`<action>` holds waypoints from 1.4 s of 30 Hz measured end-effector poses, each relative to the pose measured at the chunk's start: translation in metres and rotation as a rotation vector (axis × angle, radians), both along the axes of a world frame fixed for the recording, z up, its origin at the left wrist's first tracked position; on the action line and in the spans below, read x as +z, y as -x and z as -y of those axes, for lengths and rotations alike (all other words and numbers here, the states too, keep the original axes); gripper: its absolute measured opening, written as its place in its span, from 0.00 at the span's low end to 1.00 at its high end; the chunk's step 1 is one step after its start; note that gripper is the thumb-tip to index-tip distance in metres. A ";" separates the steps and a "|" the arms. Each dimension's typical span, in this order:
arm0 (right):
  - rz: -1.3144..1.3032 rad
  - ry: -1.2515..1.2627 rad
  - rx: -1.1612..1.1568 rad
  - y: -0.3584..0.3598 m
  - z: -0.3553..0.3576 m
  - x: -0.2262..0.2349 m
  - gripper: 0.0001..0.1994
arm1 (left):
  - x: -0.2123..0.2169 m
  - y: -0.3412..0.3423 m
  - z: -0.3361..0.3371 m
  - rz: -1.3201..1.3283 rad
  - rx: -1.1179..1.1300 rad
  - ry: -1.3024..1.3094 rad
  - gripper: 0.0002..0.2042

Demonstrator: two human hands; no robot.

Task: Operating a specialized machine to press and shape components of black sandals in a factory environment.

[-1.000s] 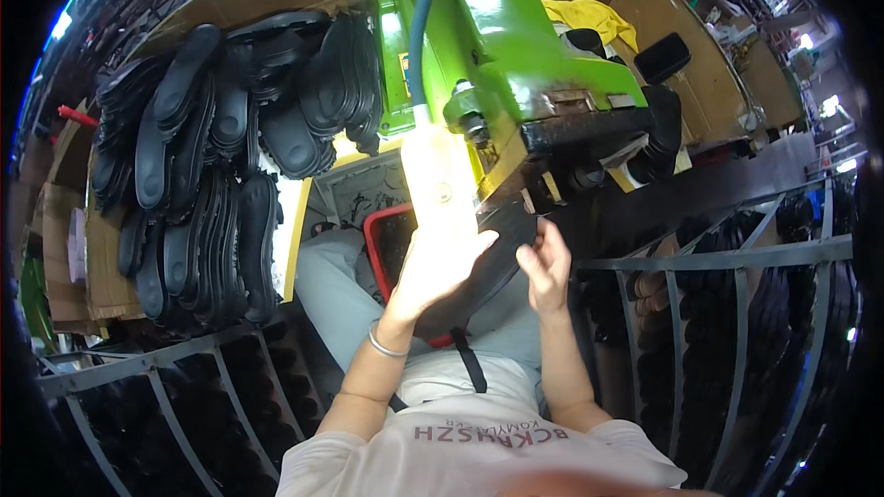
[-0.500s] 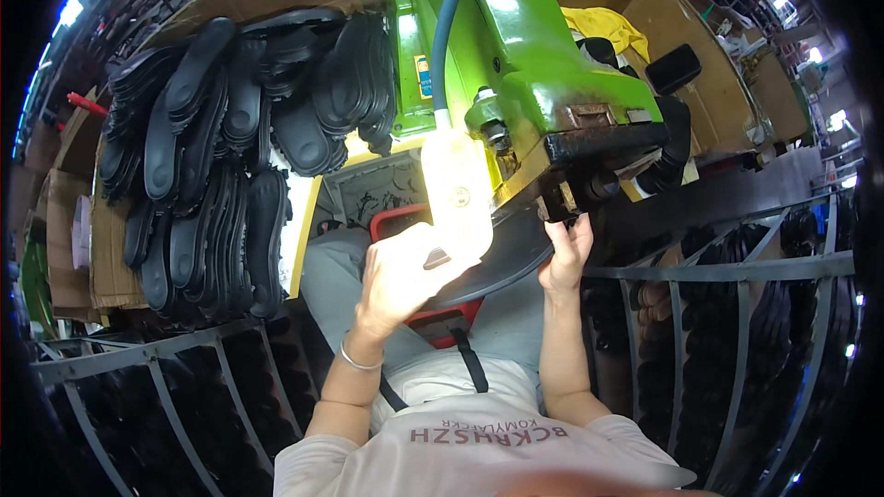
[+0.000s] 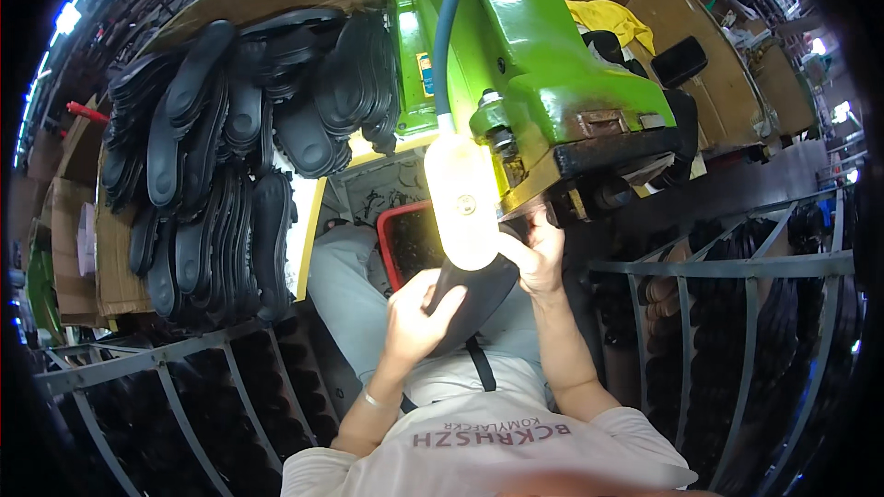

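Over there the left hand (image 3: pixel 416 320) grips one edge of a black sole (image 3: pixel 477 299), the right hand (image 3: pixel 543 258) its other end, close by a glowing lamp (image 3: pixel 463 202) and a green machine (image 3: pixel 529 46). Piled soles (image 3: pixel 189 239) crowd the left; a red bin (image 3: pixel 388 253) sits near the person's left leg (image 3: pixel 343 290).

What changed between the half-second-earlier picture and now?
The left hand has drawn back toward the body and the right hand has shifted left. The black sole between them has turned from slanting across the lap to pointing more toward the body; both hands hold it. The green machine, lamp and stacked soles stayed put.
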State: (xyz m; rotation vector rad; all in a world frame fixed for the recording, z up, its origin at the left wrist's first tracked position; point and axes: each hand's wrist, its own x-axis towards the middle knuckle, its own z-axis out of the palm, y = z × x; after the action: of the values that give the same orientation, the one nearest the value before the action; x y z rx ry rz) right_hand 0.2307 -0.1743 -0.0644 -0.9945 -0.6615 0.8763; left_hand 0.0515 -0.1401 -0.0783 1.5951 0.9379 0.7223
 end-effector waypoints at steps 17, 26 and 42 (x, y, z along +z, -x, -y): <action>-0.111 0.069 -0.078 0.000 0.013 -0.015 0.13 | 0.049 -0.019 -0.042 -0.180 -0.121 -0.332 0.11; -0.070 -0.094 -0.407 -0.051 0.026 -0.003 0.07 | 0.044 -0.013 -0.049 -0.106 -0.234 -0.217 0.13; -0.140 0.132 -0.183 -0.010 0.020 -0.017 0.15 | 0.000 0.059 -0.040 0.183 -0.009 0.227 0.09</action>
State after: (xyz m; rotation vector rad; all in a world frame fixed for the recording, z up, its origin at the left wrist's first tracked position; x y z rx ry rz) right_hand 0.2412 -0.1947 -0.0813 -1.0826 -0.3914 0.8272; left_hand -0.0078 -0.1002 -0.0785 1.3104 0.8459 0.7156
